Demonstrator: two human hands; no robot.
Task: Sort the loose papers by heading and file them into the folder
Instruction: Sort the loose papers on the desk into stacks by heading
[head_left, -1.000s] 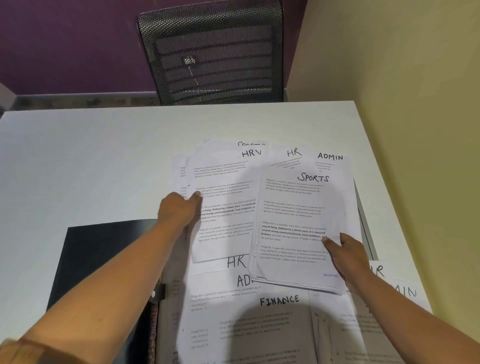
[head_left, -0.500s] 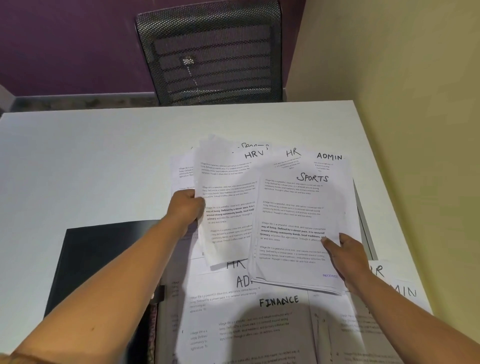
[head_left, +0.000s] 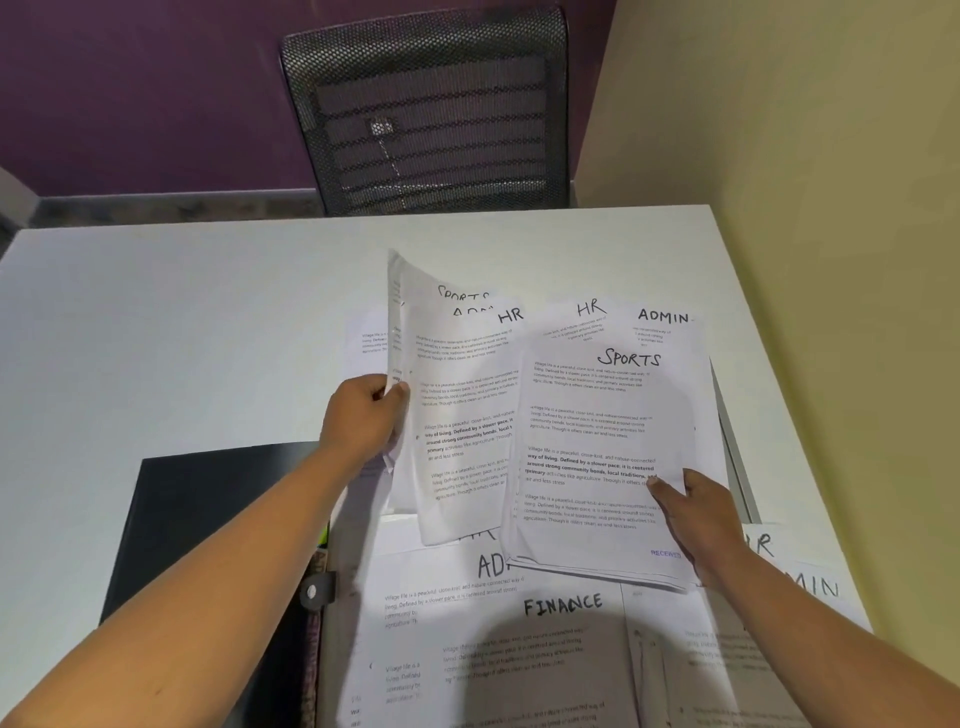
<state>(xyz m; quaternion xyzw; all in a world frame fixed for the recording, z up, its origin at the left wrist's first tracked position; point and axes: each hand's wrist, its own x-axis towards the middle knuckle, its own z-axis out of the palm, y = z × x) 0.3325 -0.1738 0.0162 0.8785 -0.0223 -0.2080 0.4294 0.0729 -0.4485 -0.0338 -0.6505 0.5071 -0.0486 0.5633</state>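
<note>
Left hand (head_left: 363, 415) on HR sheet (head_left: 467, 431) edge

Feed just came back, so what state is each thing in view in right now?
HR sheets: held up, curling.
SPORTS stack: held above the other papers.
FINANCE sheet: flat on the table.
folder: black, lying flat at left.
left hand: grips the HR sheets' left edge.
right hand: pinches the SPORTS stack's lower right.

I raised the left hand (head_left: 363, 415) and lifted the HR sheets (head_left: 462, 415) off the loose papers (head_left: 519, 649) — their left edge curled upward, exposing a SPORTS heading (head_left: 462, 293) behind.
</note>
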